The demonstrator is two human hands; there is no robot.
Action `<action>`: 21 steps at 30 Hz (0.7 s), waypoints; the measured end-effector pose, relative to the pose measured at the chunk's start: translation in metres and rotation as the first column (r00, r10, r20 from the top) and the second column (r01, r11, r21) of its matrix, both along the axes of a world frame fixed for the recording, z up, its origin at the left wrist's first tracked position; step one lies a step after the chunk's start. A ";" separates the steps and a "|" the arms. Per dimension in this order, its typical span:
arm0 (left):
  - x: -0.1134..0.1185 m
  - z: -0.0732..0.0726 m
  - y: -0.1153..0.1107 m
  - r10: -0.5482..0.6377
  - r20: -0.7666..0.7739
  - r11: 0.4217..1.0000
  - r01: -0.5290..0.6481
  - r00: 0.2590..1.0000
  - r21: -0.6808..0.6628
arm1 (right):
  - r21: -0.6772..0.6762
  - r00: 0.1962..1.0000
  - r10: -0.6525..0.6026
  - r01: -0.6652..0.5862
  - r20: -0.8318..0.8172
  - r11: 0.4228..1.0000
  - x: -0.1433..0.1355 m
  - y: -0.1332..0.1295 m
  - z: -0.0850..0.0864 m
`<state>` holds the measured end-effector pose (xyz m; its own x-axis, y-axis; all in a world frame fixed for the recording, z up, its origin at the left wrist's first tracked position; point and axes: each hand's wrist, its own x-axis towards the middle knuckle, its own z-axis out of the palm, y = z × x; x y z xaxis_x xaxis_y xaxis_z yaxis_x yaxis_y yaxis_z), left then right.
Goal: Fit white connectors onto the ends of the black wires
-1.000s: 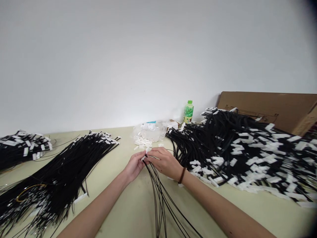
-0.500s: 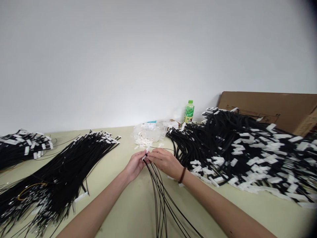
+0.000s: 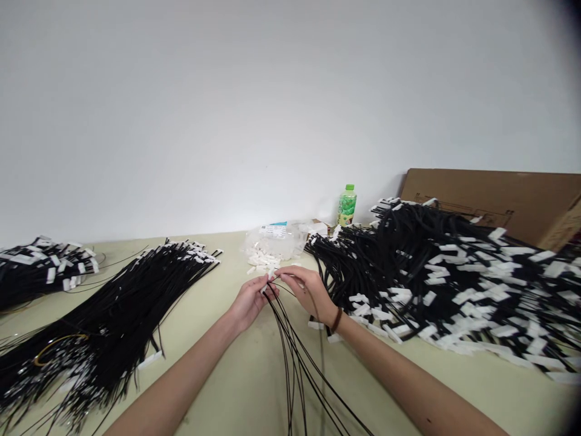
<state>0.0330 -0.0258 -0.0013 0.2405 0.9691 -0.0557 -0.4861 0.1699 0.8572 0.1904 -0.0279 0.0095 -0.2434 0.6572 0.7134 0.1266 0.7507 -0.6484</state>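
Near the middle of the table, my left hand [image 3: 249,303] pinches a white connector [image 3: 271,274] between thumb and fingers. Several thin black wires [image 3: 290,342] run from it down toward the front edge. My right hand [image 3: 312,290] is at the same connector from the other side, its thumb and fingertips closed on a single black wire [image 3: 322,357] that arcs under the palm and is blurred lower down. Its tip at the connector is too small to make out. Just beyond the fingers lie loose white connectors [image 3: 263,259].
A clear plastic bag [image 3: 297,235] of white pieces lies behind my hands, beside a green-capped bottle [image 3: 347,206]. Bundled black wires [image 3: 136,297] cover the left. A large heap of wires with white connectors [image 3: 408,272] fills the right, before a cardboard box [image 3: 494,197].
My right hand's fingers have lifted and arched, and a single wire now hangs from its fingertips. My left hand has stayed in place, holding the connector.
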 end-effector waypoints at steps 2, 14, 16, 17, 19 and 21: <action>0.000 -0.001 0.000 0.006 -0.004 1.000 -0.006 1.000 0.000 | -0.200 0.979 0.061 -0.101 -0.194 0.975 -0.002 0.001 0.001; 0.003 -0.001 -0.003 0.050 -0.098 0.997 -0.044 0.994 0.055 | -0.435 0.613 -0.288 -0.103 -0.736 0.894 0.028 0.020 0.021; 0.003 -0.001 -0.003 0.051 -0.102 0.997 -0.045 0.993 0.060 | -0.446 0.577 -0.365 0.002 -0.730 0.895 0.035 0.025 0.020; 0.003 -0.002 -0.003 0.050 -0.102 0.997 -0.044 0.994 0.060 | -0.450 0.562 -0.397 0.048 -0.726 0.892 0.037 0.028 0.020; 0.003 -0.002 -0.004 0.049 -0.099 0.997 -0.043 0.994 0.059 | -0.454 0.537 -0.443 0.121 -0.718 0.883 0.040 0.031 0.019; 0.003 -0.002 -0.004 0.049 -0.097 0.997 -0.043 0.994 0.061 | -0.447 0.521 -0.469 0.178 -0.713 0.877 0.041 0.033 0.018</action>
<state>0.0355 -0.0294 -0.0034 0.1917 0.9813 -0.0194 -0.4054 0.0972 0.9090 0.2314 0.0051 0.0280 0.5860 0.7656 0.2654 -0.3413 0.5303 -0.7760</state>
